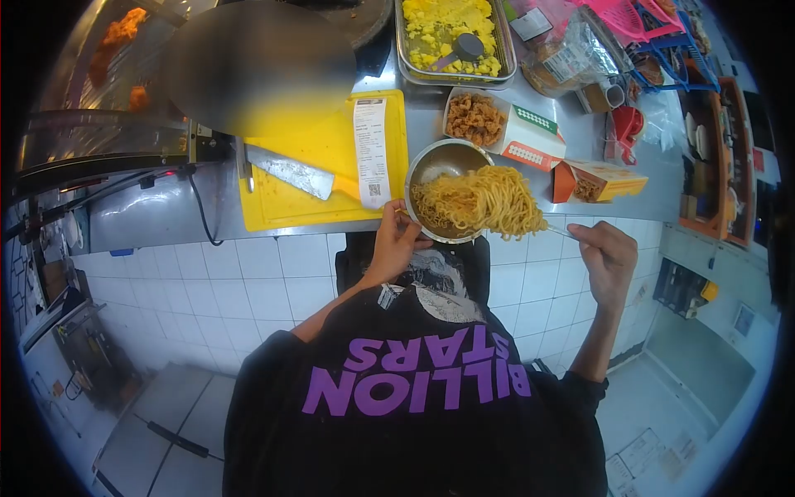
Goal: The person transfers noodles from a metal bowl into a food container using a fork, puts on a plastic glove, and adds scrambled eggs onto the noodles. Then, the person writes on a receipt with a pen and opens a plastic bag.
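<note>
My left hand [396,244] grips the near left rim of a round metal bowl [420,155] at the edge of the metal counter. Cooked yellow noodles [497,199] fill part of the bowl and spill up over its right side in a thick, lifted clump. Closed around the thin handle of a metal utensil [560,232], my right hand [607,248] is off to the right of the bowl. The utensil's head is hidden in the noodles, so I cannot tell its kind.
Behind the bowl lies an open box [530,137] with fried pieces [474,118]; another takeaway box [588,184] stands right. A cleaver [290,171] and receipt [372,149] lie on a yellow cutting board [273,217]. A tray [499,80] of yellow crumbled food sits at the back.
</note>
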Demonstrator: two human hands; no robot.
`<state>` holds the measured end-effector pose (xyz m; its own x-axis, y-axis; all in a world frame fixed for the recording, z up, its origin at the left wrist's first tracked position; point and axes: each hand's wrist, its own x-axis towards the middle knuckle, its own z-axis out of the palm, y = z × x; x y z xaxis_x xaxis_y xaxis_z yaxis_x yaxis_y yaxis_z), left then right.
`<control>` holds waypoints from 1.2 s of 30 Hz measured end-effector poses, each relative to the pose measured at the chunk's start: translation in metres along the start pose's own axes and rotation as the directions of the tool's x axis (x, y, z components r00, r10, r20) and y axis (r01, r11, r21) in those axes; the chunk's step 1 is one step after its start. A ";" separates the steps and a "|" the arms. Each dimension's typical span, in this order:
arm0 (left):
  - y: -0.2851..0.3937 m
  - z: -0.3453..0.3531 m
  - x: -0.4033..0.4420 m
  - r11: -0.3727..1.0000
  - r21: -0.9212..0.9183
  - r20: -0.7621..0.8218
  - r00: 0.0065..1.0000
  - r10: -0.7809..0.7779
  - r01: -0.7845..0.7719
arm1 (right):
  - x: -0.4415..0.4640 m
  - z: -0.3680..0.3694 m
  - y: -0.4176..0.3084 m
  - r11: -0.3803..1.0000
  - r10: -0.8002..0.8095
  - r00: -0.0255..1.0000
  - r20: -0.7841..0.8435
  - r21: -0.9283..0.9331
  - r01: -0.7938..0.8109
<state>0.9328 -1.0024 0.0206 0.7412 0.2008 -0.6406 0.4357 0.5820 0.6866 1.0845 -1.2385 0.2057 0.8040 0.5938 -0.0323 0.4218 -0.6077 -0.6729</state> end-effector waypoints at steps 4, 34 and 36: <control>-0.001 0.000 0.000 1.000 -0.008 -0.002 1.000 0.019 -0.019 | 0.017 0.034 0.001 0.994 0.087 0.994 0.070 0.059 -0.091; -0.003 -0.004 0.002 0.998 -0.016 0.001 0.998 0.056 -0.056 | 0.014 0.112 0.009 0.960 0.183 0.938 0.295 -0.259 -0.106; -0.002 -0.004 0.001 0.998 -0.015 -0.014 0.998 0.054 -0.055 | 0.009 0.128 0.014 0.950 0.169 0.945 0.279 -0.301 -0.081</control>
<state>0.9307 -1.0000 0.0174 0.7563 0.2435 -0.6072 0.3872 0.5816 0.7154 1.0442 -1.1743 0.1018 0.7144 0.6057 -0.3504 0.4615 -0.7843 -0.4147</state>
